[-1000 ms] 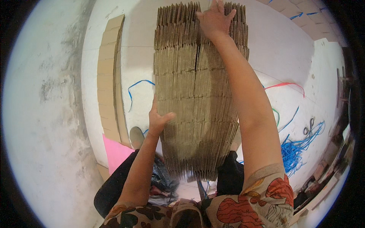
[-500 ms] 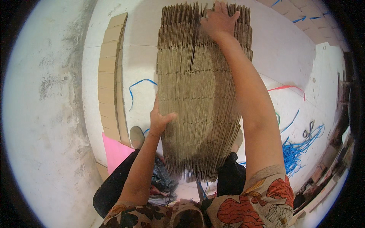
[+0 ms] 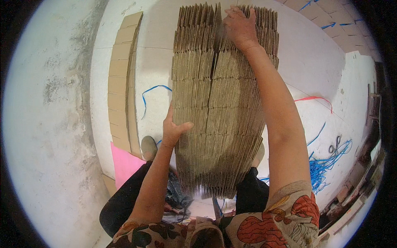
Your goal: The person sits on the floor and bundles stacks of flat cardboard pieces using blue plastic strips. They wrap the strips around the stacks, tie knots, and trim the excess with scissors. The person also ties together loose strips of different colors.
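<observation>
A tall, dense block of brown corrugated cardboard strips (image 3: 235, 95), packed on edge, stands between my legs and runs away from me. My left hand (image 3: 175, 130) grips its left side, the thumb lying over the top edges and the fingers partly hidden along the side. Near the far end my right hand (image 3: 241, 29) lies on the tops of the strips, its fingers apart and pointing up and to the left. Just left of those fingertips a dark gap splits the strips, widest at the far end and narrowing toward me.
Flat cardboard pieces (image 3: 119, 82) lie along the left by a stained wall (image 3: 53, 103), above a pink sheet (image 3: 124, 163). Blue strapping (image 3: 320, 171) is heaped at right beside scissors (image 3: 334, 145); a red strap (image 3: 314, 98) lies farther off. Strapped cardboard (image 3: 331, 14) fills the far right corner.
My right hand has shifted slightly toward me, its fingers turning leftward. The gap between the strips has widened and reaches further toward me. My left hand keeps its place.
</observation>
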`<move>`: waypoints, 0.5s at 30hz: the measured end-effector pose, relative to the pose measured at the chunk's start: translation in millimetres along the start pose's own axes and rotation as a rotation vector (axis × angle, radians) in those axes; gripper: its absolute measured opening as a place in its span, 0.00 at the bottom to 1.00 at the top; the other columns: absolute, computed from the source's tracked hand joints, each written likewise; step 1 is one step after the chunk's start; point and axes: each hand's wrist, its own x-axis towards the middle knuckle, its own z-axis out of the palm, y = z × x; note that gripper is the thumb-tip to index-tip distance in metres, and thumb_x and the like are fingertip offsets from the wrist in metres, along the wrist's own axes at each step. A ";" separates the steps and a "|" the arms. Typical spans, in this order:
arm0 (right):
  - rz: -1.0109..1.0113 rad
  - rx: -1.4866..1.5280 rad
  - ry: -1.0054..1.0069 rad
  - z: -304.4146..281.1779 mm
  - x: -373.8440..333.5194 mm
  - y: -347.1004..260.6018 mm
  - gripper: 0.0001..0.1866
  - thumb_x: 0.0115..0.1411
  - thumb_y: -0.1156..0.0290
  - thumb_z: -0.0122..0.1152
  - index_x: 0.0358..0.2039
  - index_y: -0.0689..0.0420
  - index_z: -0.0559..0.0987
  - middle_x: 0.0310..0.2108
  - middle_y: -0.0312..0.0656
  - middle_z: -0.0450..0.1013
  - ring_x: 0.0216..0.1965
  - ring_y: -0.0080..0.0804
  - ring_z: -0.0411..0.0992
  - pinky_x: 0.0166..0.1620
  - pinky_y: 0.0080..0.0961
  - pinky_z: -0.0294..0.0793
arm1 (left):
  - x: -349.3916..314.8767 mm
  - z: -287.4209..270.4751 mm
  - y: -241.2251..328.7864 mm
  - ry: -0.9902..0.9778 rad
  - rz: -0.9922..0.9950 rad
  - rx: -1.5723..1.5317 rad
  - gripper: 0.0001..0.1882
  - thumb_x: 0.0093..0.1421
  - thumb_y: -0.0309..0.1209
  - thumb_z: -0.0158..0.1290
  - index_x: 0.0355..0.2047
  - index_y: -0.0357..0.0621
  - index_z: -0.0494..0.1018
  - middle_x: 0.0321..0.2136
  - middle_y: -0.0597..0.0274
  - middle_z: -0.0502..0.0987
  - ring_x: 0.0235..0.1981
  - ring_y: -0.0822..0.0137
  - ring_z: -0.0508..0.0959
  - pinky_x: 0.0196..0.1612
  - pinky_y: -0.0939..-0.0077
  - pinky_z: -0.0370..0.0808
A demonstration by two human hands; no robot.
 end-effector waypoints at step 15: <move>-0.167 0.162 0.123 7.3 4.3 -5.8 0.31 0.49 0.82 0.48 0.52 0.35 0.68 0.41 0.39 0.69 0.48 0.38 0.66 0.59 0.51 0.49 | 1.7 -11.8 -10.1 -0.010 -0.039 0.018 0.50 0.36 0.37 0.64 0.58 0.35 0.53 0.47 0.55 0.68 0.46 0.65 0.69 0.50 0.72 0.65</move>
